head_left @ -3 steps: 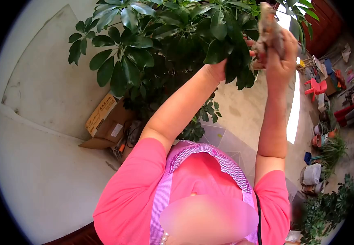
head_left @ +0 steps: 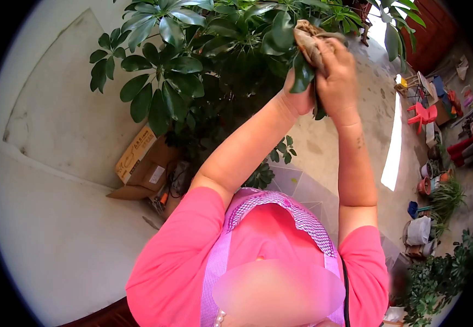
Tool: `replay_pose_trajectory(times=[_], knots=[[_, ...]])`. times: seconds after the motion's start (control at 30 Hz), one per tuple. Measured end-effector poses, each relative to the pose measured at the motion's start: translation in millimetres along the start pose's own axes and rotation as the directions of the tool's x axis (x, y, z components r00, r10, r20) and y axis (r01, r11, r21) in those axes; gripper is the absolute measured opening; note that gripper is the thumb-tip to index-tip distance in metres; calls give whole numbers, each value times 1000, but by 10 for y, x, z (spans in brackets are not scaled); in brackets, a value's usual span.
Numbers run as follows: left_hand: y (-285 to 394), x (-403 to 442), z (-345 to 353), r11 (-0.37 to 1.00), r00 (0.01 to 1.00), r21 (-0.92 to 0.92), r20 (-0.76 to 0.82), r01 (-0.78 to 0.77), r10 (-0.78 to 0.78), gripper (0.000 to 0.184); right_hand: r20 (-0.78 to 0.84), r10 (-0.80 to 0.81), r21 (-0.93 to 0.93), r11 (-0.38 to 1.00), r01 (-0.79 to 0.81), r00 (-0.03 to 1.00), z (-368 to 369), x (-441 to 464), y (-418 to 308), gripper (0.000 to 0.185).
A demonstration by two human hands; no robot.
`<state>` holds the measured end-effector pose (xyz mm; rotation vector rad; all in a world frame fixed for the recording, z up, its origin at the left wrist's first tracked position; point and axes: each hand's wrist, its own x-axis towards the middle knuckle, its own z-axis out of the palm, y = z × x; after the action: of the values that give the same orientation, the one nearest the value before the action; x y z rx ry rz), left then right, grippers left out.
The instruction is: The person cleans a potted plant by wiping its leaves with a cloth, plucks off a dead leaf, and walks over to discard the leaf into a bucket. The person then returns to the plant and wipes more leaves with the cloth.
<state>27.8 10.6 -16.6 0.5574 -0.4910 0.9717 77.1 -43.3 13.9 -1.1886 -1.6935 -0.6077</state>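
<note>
A broad-leaved green potted plant [head_left: 182,65] fills the top of the head view, its glossy leaves spread in clusters. My right hand [head_left: 339,79] is closed on a crumpled, stained brown cloth [head_left: 308,44], which lies against the leaves at the plant's right side. My left hand [head_left: 300,97] is just below and left of the cloth, behind a dark hanging leaf [head_left: 302,73]. That leaf lies between my two hands. Leaves and the cloth hide the fingers of my left hand, so its grip does not show.
An open cardboard box [head_left: 138,158] with cables and tools stands by the pale wall [head_left: 45,180]. To the right are a small red chair [head_left: 422,115], several flowerpots [head_left: 424,186] and a spiky plant [head_left: 448,199]. Another leafy plant [head_left: 438,283] is at the lower right.
My right hand has moved left and down with the cloth, from beside the foliage onto the leaves near my left hand. The left hand has shifted slightly; its fingers behind the leaves no longer show.
</note>
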Motion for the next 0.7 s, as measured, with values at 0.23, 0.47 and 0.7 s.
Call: replay_pose_trajectory(times=[0.23, 0.47, 0.7], knots=[[278, -63, -220, 997, 985, 0, 157, 78, -77, 39, 92, 68, 268, 959, -90, 993, -112, -456, -143, 50], [187, -480, 106, 933, 943, 351, -330, 75, 49, 29, 30, 114, 212, 970, -118, 993, 156, -462, 58, 47], [402, -520, 16, 971, 961, 230, -277, 63, 3, 41, 90, 174, 313, 930, -193, 981, 147, -524, -221, 46]])
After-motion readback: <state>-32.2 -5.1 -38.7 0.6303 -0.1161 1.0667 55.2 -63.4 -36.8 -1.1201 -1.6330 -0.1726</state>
